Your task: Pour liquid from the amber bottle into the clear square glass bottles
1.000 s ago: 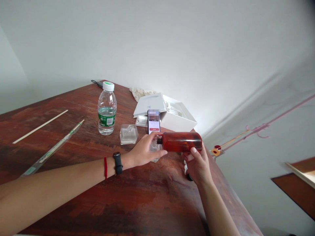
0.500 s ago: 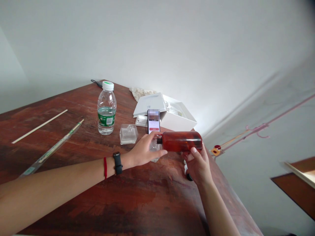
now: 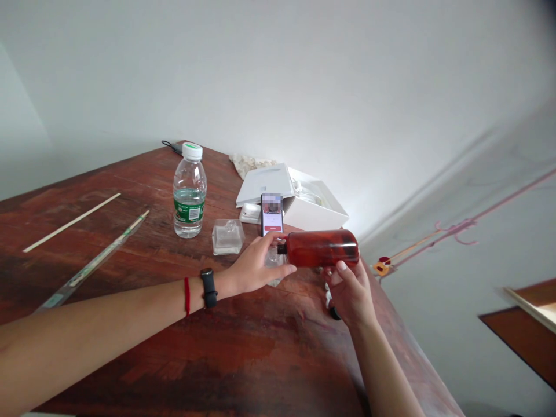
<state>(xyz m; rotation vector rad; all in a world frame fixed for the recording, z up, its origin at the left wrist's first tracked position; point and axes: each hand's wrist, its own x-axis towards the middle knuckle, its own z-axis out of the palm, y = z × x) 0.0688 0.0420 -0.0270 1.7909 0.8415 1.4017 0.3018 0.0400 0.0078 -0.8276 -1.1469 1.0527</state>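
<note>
An amber plastic bottle [image 3: 322, 248] lies sideways in the air above the table, its uncapped black-looking threaded neck pointing left. My right hand [image 3: 353, 289] grips its base end, thumb on the near side and fingers beneath. At the neck end my left hand [image 3: 256, 263] holds the bottle's shoulder between fingertips and thumb, with the neck between them. Beyond my left hand a phone [image 3: 272, 217] with a lit screen leans against a white box. A clear plastic piece, partly hidden, lies under the left hand. Near my right wrist lies a small black and white object [image 3: 333, 313], partly covered.
A half-full water bottle [image 3: 189, 194] stands left of a clear square container [image 3: 228, 236]. An opened white box [image 3: 319, 202] sits behind. Further left lie a thin wooden stick [image 3: 72, 222] and a wrapped stick [image 3: 102, 256]. The wooden table [image 3: 243, 353] meets walls behind and to the right.
The bottle's base end has risen very slightly. Both hands keep their hold, and the view has shifted a little.
</note>
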